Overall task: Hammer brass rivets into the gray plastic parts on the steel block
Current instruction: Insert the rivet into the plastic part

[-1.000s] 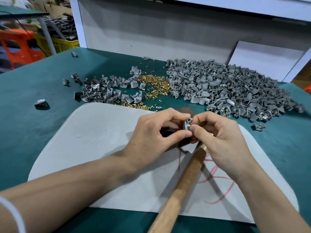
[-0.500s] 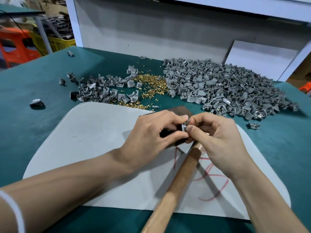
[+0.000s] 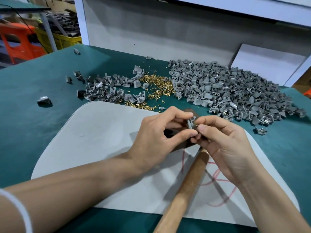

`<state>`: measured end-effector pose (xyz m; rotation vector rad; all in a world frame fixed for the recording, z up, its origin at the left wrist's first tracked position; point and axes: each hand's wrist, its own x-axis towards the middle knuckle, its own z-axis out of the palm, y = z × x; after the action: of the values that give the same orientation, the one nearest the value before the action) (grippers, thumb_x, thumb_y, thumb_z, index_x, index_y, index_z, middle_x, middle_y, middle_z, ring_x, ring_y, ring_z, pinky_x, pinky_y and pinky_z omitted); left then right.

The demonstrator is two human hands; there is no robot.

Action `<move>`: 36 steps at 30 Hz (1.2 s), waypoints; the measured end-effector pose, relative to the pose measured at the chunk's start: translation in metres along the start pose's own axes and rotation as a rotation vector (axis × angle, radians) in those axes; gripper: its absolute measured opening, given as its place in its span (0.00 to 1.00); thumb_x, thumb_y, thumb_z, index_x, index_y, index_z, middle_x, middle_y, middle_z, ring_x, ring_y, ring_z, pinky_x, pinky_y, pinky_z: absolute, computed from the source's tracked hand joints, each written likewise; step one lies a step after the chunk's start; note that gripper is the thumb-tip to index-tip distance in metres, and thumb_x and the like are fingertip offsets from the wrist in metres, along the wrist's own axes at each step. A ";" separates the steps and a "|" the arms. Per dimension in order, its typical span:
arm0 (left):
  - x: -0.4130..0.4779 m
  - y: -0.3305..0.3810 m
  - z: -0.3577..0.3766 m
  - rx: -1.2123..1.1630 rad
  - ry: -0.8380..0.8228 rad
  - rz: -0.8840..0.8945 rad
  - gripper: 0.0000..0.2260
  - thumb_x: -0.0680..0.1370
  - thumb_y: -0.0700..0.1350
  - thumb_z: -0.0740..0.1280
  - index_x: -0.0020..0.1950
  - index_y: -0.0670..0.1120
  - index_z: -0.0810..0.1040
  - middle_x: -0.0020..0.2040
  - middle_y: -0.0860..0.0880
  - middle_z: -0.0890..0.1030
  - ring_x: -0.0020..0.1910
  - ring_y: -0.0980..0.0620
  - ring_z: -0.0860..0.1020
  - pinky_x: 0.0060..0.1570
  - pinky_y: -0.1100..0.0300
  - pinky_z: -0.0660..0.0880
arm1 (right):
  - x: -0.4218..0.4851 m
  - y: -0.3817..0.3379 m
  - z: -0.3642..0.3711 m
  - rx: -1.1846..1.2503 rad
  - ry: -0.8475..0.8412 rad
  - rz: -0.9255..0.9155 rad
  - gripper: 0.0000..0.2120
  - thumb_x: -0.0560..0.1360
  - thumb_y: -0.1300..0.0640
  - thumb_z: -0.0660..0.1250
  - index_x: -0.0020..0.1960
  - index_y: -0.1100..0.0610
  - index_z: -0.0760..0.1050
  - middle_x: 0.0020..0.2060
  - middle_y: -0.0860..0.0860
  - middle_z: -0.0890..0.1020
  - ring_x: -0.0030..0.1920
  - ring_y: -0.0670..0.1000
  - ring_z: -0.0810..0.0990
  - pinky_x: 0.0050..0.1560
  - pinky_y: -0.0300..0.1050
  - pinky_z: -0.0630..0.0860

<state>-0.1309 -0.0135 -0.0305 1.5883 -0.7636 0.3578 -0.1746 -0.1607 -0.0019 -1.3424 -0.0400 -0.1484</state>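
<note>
- Left hand (image 3: 156,133) pinches a gray part (image 3: 191,122) just above the block (image 3: 187,111), likely to show its hole.
- Right hand (image 3: 223,142) pinches a rivet (image 3: 196,124), pushing it in.
- Hammer (image 3: 186,187) lies close, ready.

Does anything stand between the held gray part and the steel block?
Only fingers: the left hand holds the part over the block, the right hand pinches a rivet at it; block's top mostly hidden.

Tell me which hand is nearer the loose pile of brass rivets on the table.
Left. The left hand, pinching a gray part, lies just in front of the rivet pile, toward the person; the right hand, pinching a rivet, sits farther off to the pile's right.
</note>
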 end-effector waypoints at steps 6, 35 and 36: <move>0.001 0.001 -0.002 0.015 -0.011 0.010 0.15 0.71 0.45 0.74 0.55 0.52 0.76 0.47 0.59 0.81 0.46 0.61 0.82 0.49 0.70 0.76 | 0.001 0.003 -0.003 0.009 0.001 0.002 0.05 0.62 0.61 0.69 0.36 0.58 0.83 0.31 0.54 0.79 0.32 0.48 0.77 0.37 0.39 0.78; 0.005 -0.005 -0.002 0.161 -0.025 0.061 0.16 0.72 0.44 0.71 0.57 0.38 0.81 0.35 0.51 0.83 0.28 0.61 0.74 0.76 0.56 0.53 | -0.004 0.008 0.002 -0.915 0.161 -0.634 0.04 0.70 0.64 0.70 0.39 0.57 0.80 0.35 0.46 0.79 0.37 0.44 0.77 0.38 0.39 0.76; 0.005 -0.006 -0.002 0.149 -0.024 0.059 0.16 0.72 0.44 0.71 0.57 0.38 0.81 0.33 0.50 0.83 0.28 0.65 0.72 0.76 0.57 0.53 | -0.004 0.008 0.002 -0.869 0.166 -0.604 0.06 0.70 0.66 0.71 0.39 0.55 0.79 0.35 0.46 0.80 0.37 0.44 0.78 0.38 0.38 0.76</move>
<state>-0.1229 -0.0127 -0.0312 1.7151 -0.8185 0.4479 -0.1770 -0.1562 -0.0099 -2.1467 -0.2652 -0.8630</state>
